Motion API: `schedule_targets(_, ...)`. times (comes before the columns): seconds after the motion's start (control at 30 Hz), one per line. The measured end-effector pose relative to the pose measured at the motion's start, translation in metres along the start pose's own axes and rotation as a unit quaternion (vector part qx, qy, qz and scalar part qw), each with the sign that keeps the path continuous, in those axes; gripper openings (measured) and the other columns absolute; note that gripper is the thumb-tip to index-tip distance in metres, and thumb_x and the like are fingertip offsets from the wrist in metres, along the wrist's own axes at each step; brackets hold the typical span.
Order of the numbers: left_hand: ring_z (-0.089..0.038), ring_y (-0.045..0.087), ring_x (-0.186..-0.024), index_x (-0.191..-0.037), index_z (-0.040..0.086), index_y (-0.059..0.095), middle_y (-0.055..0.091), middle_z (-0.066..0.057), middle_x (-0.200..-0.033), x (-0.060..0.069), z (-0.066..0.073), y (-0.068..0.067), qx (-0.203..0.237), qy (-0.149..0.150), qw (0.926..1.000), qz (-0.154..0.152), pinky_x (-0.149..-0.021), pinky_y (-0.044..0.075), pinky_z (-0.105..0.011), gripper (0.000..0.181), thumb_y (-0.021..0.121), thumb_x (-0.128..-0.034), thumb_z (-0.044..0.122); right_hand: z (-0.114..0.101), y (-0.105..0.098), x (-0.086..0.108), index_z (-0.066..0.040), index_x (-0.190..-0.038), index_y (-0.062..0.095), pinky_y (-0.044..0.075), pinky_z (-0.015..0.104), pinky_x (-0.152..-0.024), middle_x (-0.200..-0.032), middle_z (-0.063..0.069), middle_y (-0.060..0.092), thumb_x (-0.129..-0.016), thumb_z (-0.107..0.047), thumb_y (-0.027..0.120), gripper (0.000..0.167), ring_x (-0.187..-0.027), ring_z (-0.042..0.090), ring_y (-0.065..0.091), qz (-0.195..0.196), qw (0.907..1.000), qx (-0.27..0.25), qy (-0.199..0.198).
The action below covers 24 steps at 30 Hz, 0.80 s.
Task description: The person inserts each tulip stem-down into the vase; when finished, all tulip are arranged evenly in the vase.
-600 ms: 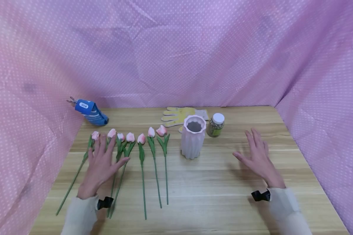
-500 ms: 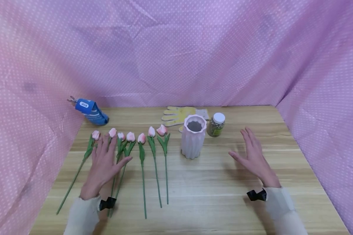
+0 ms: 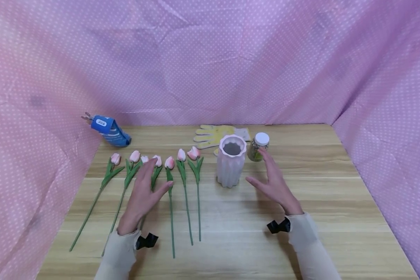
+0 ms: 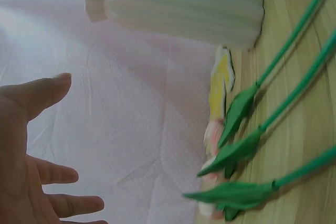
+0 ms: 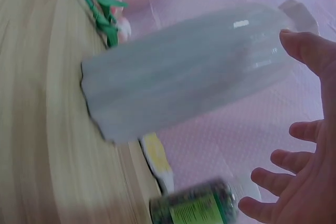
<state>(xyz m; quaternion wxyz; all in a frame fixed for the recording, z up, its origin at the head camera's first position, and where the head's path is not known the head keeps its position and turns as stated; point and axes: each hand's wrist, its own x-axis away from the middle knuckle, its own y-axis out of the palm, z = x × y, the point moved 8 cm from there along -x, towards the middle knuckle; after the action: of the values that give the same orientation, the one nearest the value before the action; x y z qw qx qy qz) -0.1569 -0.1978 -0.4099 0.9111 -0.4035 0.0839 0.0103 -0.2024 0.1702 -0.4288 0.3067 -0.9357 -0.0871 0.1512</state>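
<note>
A ribbed pale pink vase (image 3: 230, 169) stands upright on the table, its mouth facing up. My right hand (image 3: 275, 186) hovers just right of it, fingers spread and touching nothing; the right wrist view shows the vase (image 5: 184, 72) within the thumb's side of the hand. Several pink tulips (image 3: 170, 163) with green stems lie in a row to the left. Above some of them hangs my left hand (image 3: 145, 196), fingers apart, holding nothing and hiding parts of the stems. Behind my right fingertips is a white-capped jar (image 3: 261, 140) with a green label.
A yellow and grey work glove (image 3: 215, 134) lies behind the vase. At the back left leans a blue bag (image 3: 114, 136) with what looks like metal handles at its top. A pink dotted cloth (image 3: 210, 70) walls the wooden table (image 3: 231, 233) on the back and sides.
Both hands have moved inward: the right one leftward to near the vase and jar, the left one rightward across the tulips. The objects stay in place.
</note>
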Motion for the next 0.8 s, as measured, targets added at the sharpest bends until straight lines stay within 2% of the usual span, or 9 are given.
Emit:
schedule_targets(0.17,-0.045,0.022,-0.152,-0.157,0.007,0.025,0.025,-0.023,-0.164,-0.002,-0.004,0.009,0.016,-0.03,0.9991,-0.023,-0.12,0.025,-0.069,0.085,0.07,-0.0929,0.039,-0.006,0.017,-0.01,-0.015,-0.159,0.023,0.025,0.064,-0.123,-0.166,0.01,0.026,-0.085,-0.027,0.079,0.094,-0.153,0.037,0.026,-0.01,0.9989,-0.045,0.007)
schedule_targets(0.3,-0.048,0.025,-0.15,-0.158,0.005,0.023,0.026,-0.025,-0.163,-0.004,-0.013,0.004,0.017,-0.048,0.9983,-0.028,-0.119,0.026,-0.07,0.085,0.068,-0.0946,0.04,-0.01,0.027,-0.018,-0.019,-0.158,0.025,0.029,0.061,-0.122,-0.166,0.007,0.028,-0.084,-0.027,0.081,0.093,-0.151,0.034,0.031,-0.011,0.9972,-0.074,0.001)
schedule_targets(0.57,-0.052,0.026,-0.148,-0.159,0.005,0.018,0.026,-0.027,-0.162,-0.004,-0.048,-0.027,0.021,-0.094,0.9954,-0.007,-0.115,0.027,-0.073,0.087,0.065,-0.0961,0.042,-0.014,0.039,-0.026,-0.026,-0.159,0.023,0.031,0.06,-0.122,-0.163,0.005,0.033,-0.081,-0.031,0.084,0.098,-0.148,0.033,0.037,-0.007,0.9925,-0.12,0.023)
schedule_targets(0.8,-0.057,0.031,-0.142,-0.16,0.007,0.016,0.031,-0.033,-0.158,-0.003,-0.089,-0.06,0.009,-0.136,0.9905,0.014,-0.108,0.031,-0.077,0.083,0.061,-0.0986,0.041,-0.016,0.042,-0.029,-0.022,-0.158,0.024,0.033,0.057,-0.122,-0.159,0.007,0.039,-0.081,-0.026,0.084,0.098,-0.145,0.031,0.041,0.001,0.9898,-0.14,0.023)
